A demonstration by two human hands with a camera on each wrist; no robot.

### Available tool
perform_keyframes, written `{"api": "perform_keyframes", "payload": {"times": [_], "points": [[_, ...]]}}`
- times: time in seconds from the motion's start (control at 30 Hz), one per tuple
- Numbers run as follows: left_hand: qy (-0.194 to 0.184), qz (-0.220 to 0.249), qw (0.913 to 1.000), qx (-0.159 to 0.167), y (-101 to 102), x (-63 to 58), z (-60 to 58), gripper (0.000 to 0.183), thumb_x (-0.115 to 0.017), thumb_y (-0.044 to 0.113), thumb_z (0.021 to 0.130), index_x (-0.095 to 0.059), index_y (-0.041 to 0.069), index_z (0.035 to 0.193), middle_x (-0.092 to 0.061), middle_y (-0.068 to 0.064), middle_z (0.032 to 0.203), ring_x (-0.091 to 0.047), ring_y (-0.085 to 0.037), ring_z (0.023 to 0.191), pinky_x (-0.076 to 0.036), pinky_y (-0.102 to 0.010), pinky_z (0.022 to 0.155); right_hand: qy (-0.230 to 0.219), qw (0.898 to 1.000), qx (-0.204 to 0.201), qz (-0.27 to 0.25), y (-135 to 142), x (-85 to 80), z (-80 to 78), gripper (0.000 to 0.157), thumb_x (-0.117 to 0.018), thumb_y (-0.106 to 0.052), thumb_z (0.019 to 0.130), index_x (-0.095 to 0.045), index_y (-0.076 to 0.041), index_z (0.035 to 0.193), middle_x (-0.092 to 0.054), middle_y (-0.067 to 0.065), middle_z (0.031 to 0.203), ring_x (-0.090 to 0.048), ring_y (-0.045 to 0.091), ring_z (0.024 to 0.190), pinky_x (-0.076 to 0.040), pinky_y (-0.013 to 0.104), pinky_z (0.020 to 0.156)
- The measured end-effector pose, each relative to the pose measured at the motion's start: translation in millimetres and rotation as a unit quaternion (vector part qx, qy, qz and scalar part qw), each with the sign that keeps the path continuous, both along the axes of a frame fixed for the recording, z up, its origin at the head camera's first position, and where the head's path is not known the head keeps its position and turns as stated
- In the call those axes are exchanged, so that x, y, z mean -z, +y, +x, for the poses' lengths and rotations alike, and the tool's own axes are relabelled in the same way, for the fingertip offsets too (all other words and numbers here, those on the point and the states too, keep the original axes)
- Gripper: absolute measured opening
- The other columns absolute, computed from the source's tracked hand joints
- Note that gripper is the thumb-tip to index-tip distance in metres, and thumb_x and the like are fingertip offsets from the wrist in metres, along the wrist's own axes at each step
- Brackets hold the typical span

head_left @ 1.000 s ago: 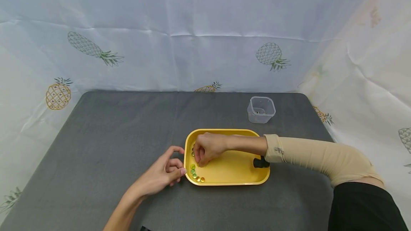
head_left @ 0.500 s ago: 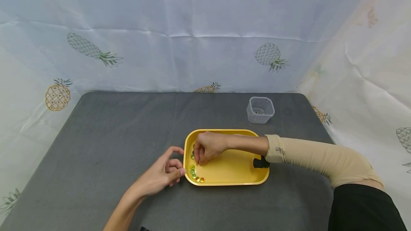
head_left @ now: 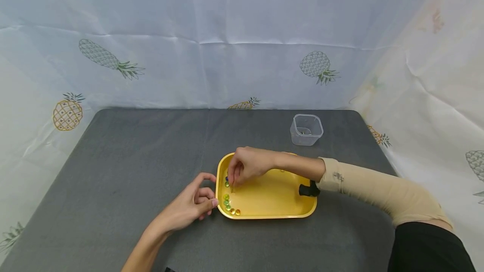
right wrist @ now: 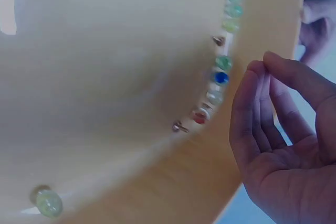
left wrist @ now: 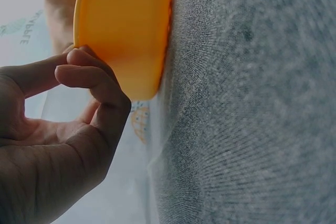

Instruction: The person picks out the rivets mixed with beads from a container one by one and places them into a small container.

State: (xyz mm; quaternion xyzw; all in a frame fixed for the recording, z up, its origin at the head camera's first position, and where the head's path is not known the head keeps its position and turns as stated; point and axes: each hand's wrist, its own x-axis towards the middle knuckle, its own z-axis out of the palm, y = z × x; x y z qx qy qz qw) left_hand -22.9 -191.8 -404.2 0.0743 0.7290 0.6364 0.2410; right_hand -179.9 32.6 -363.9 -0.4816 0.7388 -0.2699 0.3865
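Observation:
A yellow tray (head_left: 270, 216) lies on the table. At its left end my left hand (head_left: 189, 205) touches the rim with thumb and fingertips, the other fingers bent beside the wall. My right hand (head_left: 249, 165) hovers above the left part of the tray. In the right wrist view its fingertips are close together, with nothing visible between them. A small metal screw (right wrist: 218, 40) stands on the tray floor in a curved row, between green glass beads (right wrist: 223, 62). The row also has a blue bead (right wrist: 220, 77), red-orange beads (right wrist: 200, 116) and another screw (right wrist: 179, 127).
A clear plastic tub (head_left: 306, 130) with small bits inside stands behind the tray. A pale green bead (right wrist: 49, 203) sits apart from the row in the tray. The grey table (head_left: 151, 150) meets a pineapple-print curtain (head_left: 211, 66) at the back.
My right hand has lifted and drawn slightly back from the tray floor, and the screw beneath its fingers now shows. The left hand stays at the rim.

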Motion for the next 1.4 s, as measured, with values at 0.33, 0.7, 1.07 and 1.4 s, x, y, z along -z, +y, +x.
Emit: {"api": "perform_keyframes", "payload": {"times": [0.33,0.7,1.07,1.4], "points": [[0.002,0.0,1.0,0.0,1,1.2,-0.3,0.053,-0.064,0.009,0.107,-0.03,0.0,0.148,-0.064,-0.009,0.092,-0.055,-0.009,0.066,-0.048,-0.024,0.059,0.001,1.0,0.013,-0.026,8,-19.8,-5.4,0.014,-0.082,-0.005,0.094,-0.083,-0.002,0.108,-0.081,0.0,0.093,-0.071,0.001,0.081,-0.061,0.021,0.081],[-0.004,-0.002,1.0,-0.002,1,1.3,-0.8,0.054,-0.064,0.008,0.107,-0.031,0.0,0.149,-0.064,-0.009,0.092,-0.056,-0.009,0.067,-0.049,-0.024,0.059,0.021,0.998,0.039,-0.046,23,-54.2,-13.4,0.013,-0.082,-0.007,0.096,-0.084,-0.006,0.108,-0.084,0.003,0.1,-0.075,0.009,0.083,-0.065,0.027,0.084],[-0.005,-0.002,1.0,-0.002,1,0.3,-1.5,0.054,-0.065,0.008,0.107,-0.032,0.0,0.149,-0.065,-0.01,0.092,-0.056,-0.009,0.067,-0.049,-0.024,0.059,0.048,0.991,0.099,-0.078,47,-77.7,-19.6,0.013,-0.082,-0.009,0.096,-0.085,-0.008,0.109,-0.084,0.004,0.101,-0.077,0.019,0.086,-0.065,0.029,0.084],[-0.006,-0.012,0.9999,-0.002,1,1.2,-1.1,0.053,-0.065,0.008,0.107,-0.032,0.0,0.149,-0.065,-0.012,0.094,-0.056,-0.009,0.067,-0.049,-0.024,0.06,0.043,0.984,0.14,-0.097,69,-82.9,-26.6,0.015,-0.081,-0.01,0.097,-0.083,-0.008,0.112,-0.083,0.007,0.104,-0.077,0.023,0.089,-0.065,0.031,0.086]]}}
